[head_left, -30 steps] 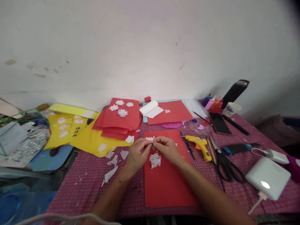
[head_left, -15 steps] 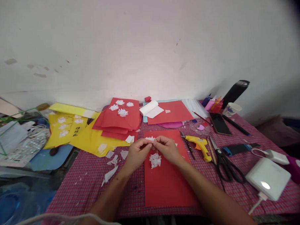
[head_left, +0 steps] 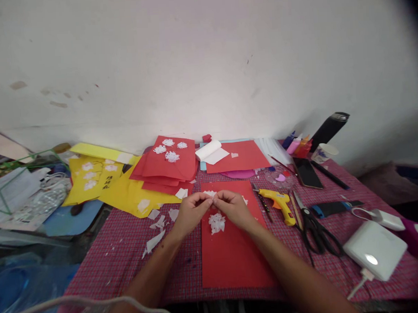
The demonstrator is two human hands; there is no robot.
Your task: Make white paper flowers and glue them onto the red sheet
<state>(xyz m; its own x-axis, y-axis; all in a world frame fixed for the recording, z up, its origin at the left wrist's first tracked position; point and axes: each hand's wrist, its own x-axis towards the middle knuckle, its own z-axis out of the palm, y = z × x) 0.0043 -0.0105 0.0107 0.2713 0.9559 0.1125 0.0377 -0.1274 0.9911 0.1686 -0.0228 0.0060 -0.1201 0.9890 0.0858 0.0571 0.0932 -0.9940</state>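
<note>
My left hand [head_left: 195,211] and my right hand [head_left: 233,208] meet fingertip to fingertip above a red paper sheet [head_left: 234,261]. Both are closed in a pinch, and a tiny bit of white paper seems to show between the tips, mostly hidden. Just below them on the sheet lies a crumpled white paper flower [head_left: 217,223]. Behind my fingers another white paper flower [head_left: 209,193] is partly covered. To the left of my left hand, torn white paper scraps [head_left: 155,242] lie on the checked tablecloth [head_left: 123,257].
Right of the sheet are a yellow glue gun [head_left: 278,202], black scissors [head_left: 316,230], a blue-black cutter [head_left: 332,208], a phone [head_left: 307,172] and a white charger [head_left: 375,248]. Red cards with white flowers [head_left: 172,156], a white paper roll [head_left: 208,150] and yellow sheets [head_left: 134,192] sit behind.
My hands stay pinched together at nearly the same spot, with only slight finger movement. The whole view has shifted a little.
</note>
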